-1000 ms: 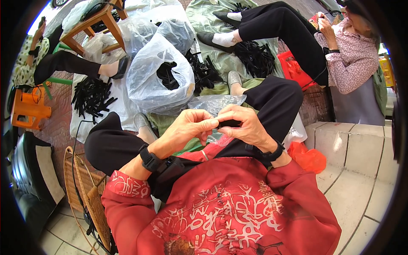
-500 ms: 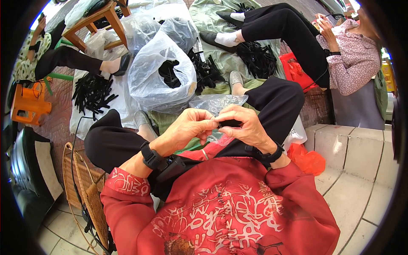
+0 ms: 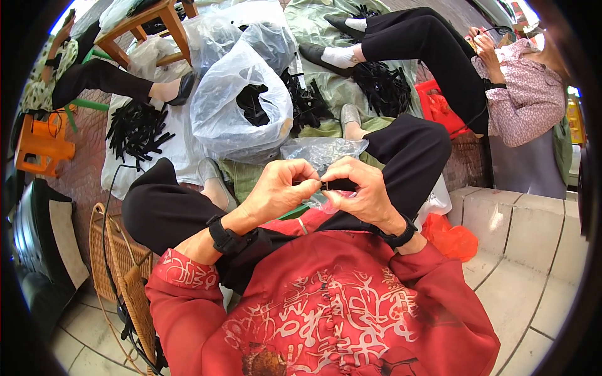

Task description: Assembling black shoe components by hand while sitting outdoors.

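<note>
Above my lap, my left hand (image 3: pixel 283 188) and my right hand (image 3: pixel 364 189) meet, thumbs and forefingers pinched together. Between the fingertips is a small narrow black piece (image 3: pixel 324 186), held from both sides; most of it is covered by my fingers, and its exact kind cannot be made out. A crumpled clear plastic bag (image 3: pixel 321 150) lies just beyond my hands, between my knees. Farther off stands a large translucent plastic bag (image 3: pixel 216 116) with black strips (image 3: pixel 253 103) showing through its opening.
Piles of black strips lie on the ground sheets: a left pile (image 3: pixel 138 133) and a right pile (image 3: pixel 382 89). A wicker basket (image 3: pixel 135 294) stands at my left, near an orange stool (image 3: pixel 47 147). A red bag (image 3: pixel 448 237) rests on the tiled ledge (image 3: pixel 533 219). Two people sit opposite.
My fingertips have drawn slightly apart, so the small black piece shows more between them. The whole view has shifted a little; the bags and piles stay put.
</note>
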Demonstrator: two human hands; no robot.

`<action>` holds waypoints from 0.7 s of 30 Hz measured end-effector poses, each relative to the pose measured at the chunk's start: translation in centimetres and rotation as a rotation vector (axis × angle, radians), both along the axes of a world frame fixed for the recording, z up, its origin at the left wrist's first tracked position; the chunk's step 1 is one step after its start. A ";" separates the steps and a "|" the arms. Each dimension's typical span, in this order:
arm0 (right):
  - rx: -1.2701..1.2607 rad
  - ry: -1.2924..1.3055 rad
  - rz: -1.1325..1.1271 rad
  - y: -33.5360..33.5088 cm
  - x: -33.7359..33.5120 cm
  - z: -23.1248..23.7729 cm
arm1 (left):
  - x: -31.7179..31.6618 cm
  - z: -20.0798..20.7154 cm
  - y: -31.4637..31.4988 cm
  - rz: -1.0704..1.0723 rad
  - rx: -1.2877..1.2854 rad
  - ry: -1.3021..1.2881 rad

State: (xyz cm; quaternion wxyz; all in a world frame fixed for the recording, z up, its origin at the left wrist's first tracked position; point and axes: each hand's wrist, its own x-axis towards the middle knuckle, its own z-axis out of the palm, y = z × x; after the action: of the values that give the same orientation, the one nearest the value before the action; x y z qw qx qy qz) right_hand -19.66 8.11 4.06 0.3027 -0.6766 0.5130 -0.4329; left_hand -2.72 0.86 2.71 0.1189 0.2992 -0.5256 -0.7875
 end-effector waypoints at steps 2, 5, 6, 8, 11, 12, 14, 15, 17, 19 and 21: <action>-0.006 0.027 0.006 0.0 -0.2 0.0 | -0.2 -0.5 0.1 0.033 -0.311 -0.010; 0.033 0.077 -0.001 0.4 -0.4 0.1 | -0.3 -0.2 -0.1 0.027 -0.515 -0.040; 0.034 0.078 0.000 0.5 -0.3 0.0 | -0.3 -0.2 -0.2 0.028 -0.515 -0.039; -0.005 0.120 -0.006 0.5 0.0 -0.1 | -0.2 -0.1 -0.6 -0.039 -0.339 -0.107; -0.009 0.169 0.034 0.5 0.2 -0.1 | -0.2 0.2 -0.6 -0.059 -0.256 -0.150; -0.007 0.168 0.036 0.5 0.3 -0.3 | -0.2 -0.1 -0.6 -0.057 -0.254 -0.151; -0.036 0.233 0.031 0.5 0.4 -0.8 | -0.2 -0.9 -0.4 0.008 -0.601 -0.060; -0.034 0.234 0.036 0.4 0.6 -0.9 | -0.2 -1.2 -0.3 0.012 -0.599 -0.061; -0.116 0.371 0.069 0.2 0.8 -0.9 | -0.2 -1.6 -0.2 0.055 -0.783 -0.057; -0.117 0.371 0.061 0.2 0.9 -1.1 | -0.3 -1.7 0.0 0.065 -0.779 -0.071; -0.118 0.370 0.055 0.0 0.8 -0.9 | -0.2 -1.5 -0.1 0.075 -0.775 -0.088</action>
State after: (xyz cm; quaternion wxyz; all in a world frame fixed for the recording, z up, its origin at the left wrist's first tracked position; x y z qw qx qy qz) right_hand -18.88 8.15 3.14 0.1750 -0.7750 0.5148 -0.3221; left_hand -2.87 0.73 1.18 0.2293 0.2847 -0.7774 -0.5120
